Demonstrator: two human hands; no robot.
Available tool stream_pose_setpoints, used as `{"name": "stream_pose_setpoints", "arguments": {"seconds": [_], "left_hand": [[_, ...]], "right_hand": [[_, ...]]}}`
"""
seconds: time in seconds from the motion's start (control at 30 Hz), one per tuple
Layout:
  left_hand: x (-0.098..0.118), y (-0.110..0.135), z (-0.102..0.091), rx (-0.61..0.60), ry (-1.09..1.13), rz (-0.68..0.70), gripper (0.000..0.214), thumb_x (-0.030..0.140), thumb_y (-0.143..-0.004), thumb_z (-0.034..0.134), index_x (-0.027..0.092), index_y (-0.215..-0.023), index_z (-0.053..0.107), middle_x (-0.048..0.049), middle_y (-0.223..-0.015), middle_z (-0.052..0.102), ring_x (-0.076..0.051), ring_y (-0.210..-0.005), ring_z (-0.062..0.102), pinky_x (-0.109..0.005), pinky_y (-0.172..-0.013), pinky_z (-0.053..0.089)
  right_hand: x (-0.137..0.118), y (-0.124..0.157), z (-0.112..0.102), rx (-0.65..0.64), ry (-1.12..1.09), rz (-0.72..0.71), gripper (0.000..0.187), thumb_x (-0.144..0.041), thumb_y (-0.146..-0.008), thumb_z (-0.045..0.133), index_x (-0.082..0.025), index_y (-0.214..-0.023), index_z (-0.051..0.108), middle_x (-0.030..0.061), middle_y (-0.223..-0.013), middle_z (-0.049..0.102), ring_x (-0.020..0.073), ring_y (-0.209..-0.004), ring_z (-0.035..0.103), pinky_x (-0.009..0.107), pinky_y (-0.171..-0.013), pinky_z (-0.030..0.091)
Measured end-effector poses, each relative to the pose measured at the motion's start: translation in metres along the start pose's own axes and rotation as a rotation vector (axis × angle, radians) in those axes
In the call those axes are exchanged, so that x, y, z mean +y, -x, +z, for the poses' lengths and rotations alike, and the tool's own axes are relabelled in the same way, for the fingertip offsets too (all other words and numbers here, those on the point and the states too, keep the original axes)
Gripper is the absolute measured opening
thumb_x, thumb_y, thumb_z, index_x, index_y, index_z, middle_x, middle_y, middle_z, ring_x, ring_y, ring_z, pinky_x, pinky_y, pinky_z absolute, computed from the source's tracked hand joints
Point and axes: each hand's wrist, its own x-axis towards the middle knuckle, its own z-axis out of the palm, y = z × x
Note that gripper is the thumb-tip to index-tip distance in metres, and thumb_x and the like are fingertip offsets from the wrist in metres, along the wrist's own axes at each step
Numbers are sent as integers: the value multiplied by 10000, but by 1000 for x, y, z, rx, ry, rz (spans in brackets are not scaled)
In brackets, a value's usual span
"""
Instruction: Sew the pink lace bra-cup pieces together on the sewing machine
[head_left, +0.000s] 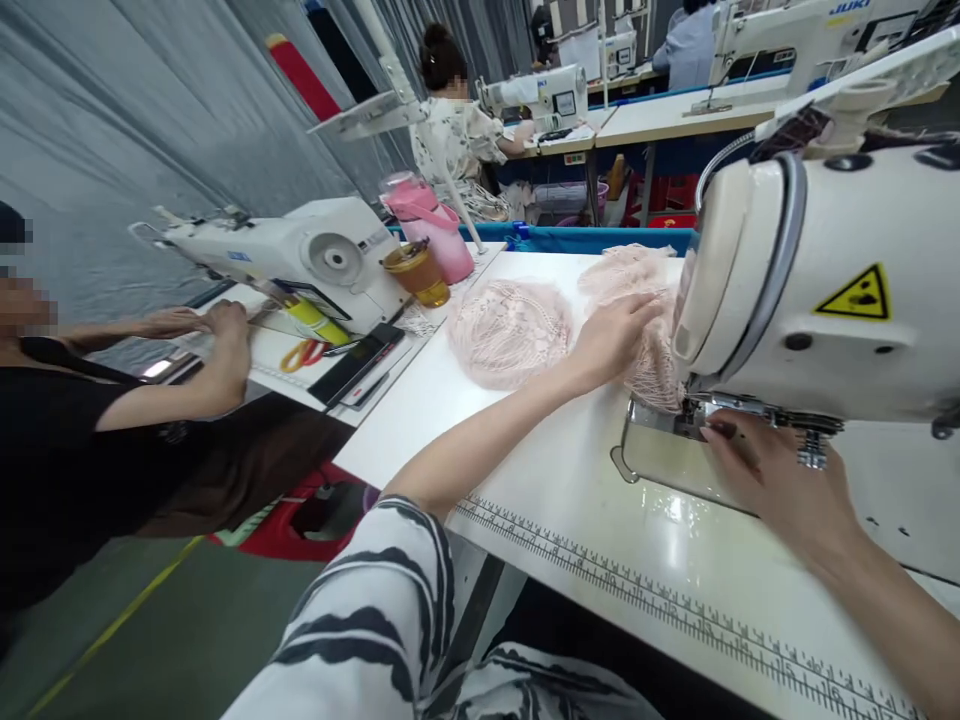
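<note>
My left hand (616, 338) is at the left side of the sewing machine head (832, 270), its fingers closed on pale pink lace fabric (654, 372). That fabric runs down to the needle area and is bunched behind my hand. My right hand (787, 485) reaches under the head from the right, fingertips together close to the presser foot (691, 412). Whatever those fingertips pinch is too small or hidden to make out. A round heap of the same pink lace (510, 335) lies on the white table left of my left wrist.
A printed ruler (622, 585) runs along the table's front edge. At left, a co-worker's hands (225, 325) work at another sewing machine (300, 255). Near it are orange-handled scissors (302, 355), an amber cup (420, 275) and a pink jug (435, 225). Another person (457, 140) sits farther back.
</note>
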Motion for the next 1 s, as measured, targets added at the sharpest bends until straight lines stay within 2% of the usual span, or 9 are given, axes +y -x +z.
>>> {"name": "stream_pose_setpoints", "arguments": {"seconds": [0.17,0.27,0.4,0.57,0.67,0.73,0.83,0.93,1.0], "left_hand": [[-33,69,-20,83,-189,-354,525,197,-899,506,36,-1390,413,-246,-1481,370,-393,-1346,380,-565,-1046,384],[-47,98,-25,122,-120,-397,453,234,-905,519,62,-1324,505,-218,-1343,525,-357,-1223,485,-531,-985,434],[-47,108,-34,165,-22,-391,290,258,-970,416,145,-1054,670,-124,-1112,653,-270,-1086,565,-453,-935,475],[-6,109,-52,37,216,-268,366,304,-1020,339,175,-1001,680,-44,-967,708,-157,-872,657,-312,-769,554],[35,113,-63,-272,558,72,305,254,-1009,375,190,-1079,665,-48,-1128,691,-134,-1025,647,-290,-883,540],[59,116,-68,-421,725,290,273,259,-997,410,212,-1045,674,-27,-1095,701,-122,-1032,640,-267,-920,526],[85,118,-65,-343,640,347,257,361,-953,494,187,-1015,673,-63,-1058,696,-177,-1021,638,-315,-920,535],[97,118,-53,-189,320,229,379,378,-946,506,136,-1228,578,-140,-1271,604,-272,-1214,546,-431,-977,511],[99,116,-45,-177,192,220,455,390,-952,505,132,-1327,499,-146,-1373,537,-297,-1292,485,-467,-1018,484]], "right_hand": [[-1,3,3,20,-19,-80,266,-334,-939,492,-194,-1078,670,52,-777,708,206,-694,630,395,-808,452],[-1,2,3,-9,-8,-45,268,-364,-934,514,-202,-1084,667,44,-799,705,193,-699,629,379,-810,450],[-2,-1,2,-15,-34,-24,269,-374,-935,498,-213,-1052,679,38,-786,694,197,-692,618,374,-767,444],[-4,-6,0,26,-38,-34,199,-317,-934,512,-223,-968,685,19,-845,727,179,-729,636,337,-758,414],[-6,-8,-2,1,5,-34,186,-316,-931,528,-217,-974,680,6,-800,728,170,-671,611,322,-730,395],[-7,-9,-3,-54,19,-20,222,-326,-943,502,-216,-1020,679,15,-792,727,173,-645,596,326,-709,384],[-8,-11,-4,-71,22,-37,248,-291,-948,477,-203,-1088,662,21,-765,721,179,-645,596,328,-693,383],[-8,-13,-8,-48,-48,-83,263,-144,-911,464,-202,-1082,656,15,-862,740,161,-678,615,313,-688,410],[-9,-14,-13,-49,-127,-139,326,-38,-855,448,-223,-997,676,-11,-945,743,143,-767,639,289,-697,424]]}}
